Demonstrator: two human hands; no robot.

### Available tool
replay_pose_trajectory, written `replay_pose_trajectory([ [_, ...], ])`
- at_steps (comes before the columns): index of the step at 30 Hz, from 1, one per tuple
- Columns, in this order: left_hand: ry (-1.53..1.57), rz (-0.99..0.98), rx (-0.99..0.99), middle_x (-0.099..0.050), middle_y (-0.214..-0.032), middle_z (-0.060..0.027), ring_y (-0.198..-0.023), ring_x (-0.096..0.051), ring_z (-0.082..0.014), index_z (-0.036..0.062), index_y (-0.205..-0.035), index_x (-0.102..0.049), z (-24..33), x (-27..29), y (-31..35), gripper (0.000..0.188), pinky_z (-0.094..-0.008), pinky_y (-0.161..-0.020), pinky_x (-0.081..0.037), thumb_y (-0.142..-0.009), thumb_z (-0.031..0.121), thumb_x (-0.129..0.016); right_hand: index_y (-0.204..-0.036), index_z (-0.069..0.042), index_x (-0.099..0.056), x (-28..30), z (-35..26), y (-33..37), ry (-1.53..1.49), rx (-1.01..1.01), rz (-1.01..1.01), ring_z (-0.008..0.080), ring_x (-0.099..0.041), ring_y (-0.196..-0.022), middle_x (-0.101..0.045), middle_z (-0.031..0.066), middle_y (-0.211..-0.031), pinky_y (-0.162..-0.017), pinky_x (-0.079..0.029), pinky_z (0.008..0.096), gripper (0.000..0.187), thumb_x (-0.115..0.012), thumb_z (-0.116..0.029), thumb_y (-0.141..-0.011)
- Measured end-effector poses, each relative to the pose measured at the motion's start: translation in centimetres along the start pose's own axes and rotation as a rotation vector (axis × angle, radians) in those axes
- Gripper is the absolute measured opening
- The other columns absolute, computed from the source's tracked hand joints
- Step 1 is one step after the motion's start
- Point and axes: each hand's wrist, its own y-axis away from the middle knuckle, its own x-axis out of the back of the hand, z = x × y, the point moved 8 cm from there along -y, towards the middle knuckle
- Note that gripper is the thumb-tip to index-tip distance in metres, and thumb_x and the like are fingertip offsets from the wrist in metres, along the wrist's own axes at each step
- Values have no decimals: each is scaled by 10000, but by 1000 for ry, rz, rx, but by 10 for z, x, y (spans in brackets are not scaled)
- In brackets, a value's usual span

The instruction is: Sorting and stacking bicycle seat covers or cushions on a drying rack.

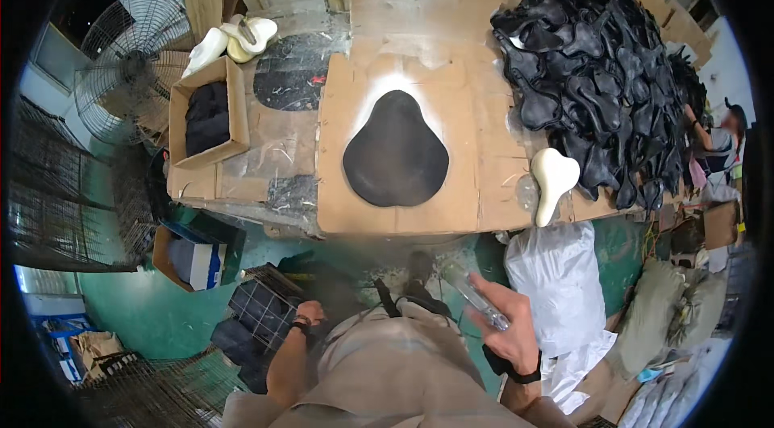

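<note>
Your right hand [509, 330], at lower right of the frame, was wrapped around a clear spray gun or nozzle [474, 292], its tip angled up toward the bench. Your left hand [308, 317], at lower centre-left, hung down by a dark wire crate [262, 311]; whether it was closed on anything could not be told, since the fingers were hidden behind your wrist.

In the middle of the frame, a black saddle-shaped cover [395, 152] lay flat on a cardboard sheet [451, 186], with a pale halo of overspray around its outline. To the right, a white foam saddle pad [551, 178] rested at the cardboard's edge, just beside a big heap of black covers [601, 73]. In the upper left, a cardboard box [234, 110] held dark pieces, and more white pads [238, 37] sat behind it.

By the look of it, you stood between coats: the cover was laid out and the gun in hand but held low, well apart from the piece. The next move likely called for raising the nozzle over the cover and keeping the spray inside the cardboard's bounds.
</note>
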Motion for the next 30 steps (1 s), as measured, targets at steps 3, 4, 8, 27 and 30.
replay_pose_trajectory([
  [3,450,23,245,-652,-929,-53,-964,-629,-273,170,-882,-675,-17,0,-1,140,-430,-754,-542,-768,248,-659,-1237,40,-649,3,-11,-17,20,39,60,338,-705,-917,-703,237,-1018,-827,-528,345,518,-723,68,-725],
  [4,373,25,250,-653,-933,-52,-953,-628,-281,165,-889,-676,-17,5,-2,145,-425,-751,-540,-772,247,-652,-1247,35,-650,6,-11,-23,16,0,83,294,-710,-924,-707,233,-1036,-847,-517,333,509,-693,71,-741],
  [8,620,79,183,-626,-937,-67,-873,-605,-311,150,-993,-643,12,12,-8,202,-420,-646,-493,-865,265,-537,-1265,54,-633,14,-3,-35,-25,-2,228,299,-713,-987,-713,232,-1118,-898,-512,335,506,-680,77,-761],
  [27,738,23,273,-612,-838,-79,-739,-576,-298,110,-924,-612,25,-7,-25,155,-423,-581,-445,-880,252,-569,-1260,22,-634,22,-5,3,118,55,144,379,-685,-865,-681,216,-953,-778,-533,353,567,-707,102,-703],
  [30,966,-102,48,-687,-897,-100,-833,-661,-303,87,-994,-659,69,-5,-31,221,-417,-670,-523,-841,244,-635,-1256,22,-637,10,6,11,150,60,-18,377,-686,-861,-681,217,-951,-767,-535,355,582,-698,113,-685],
])
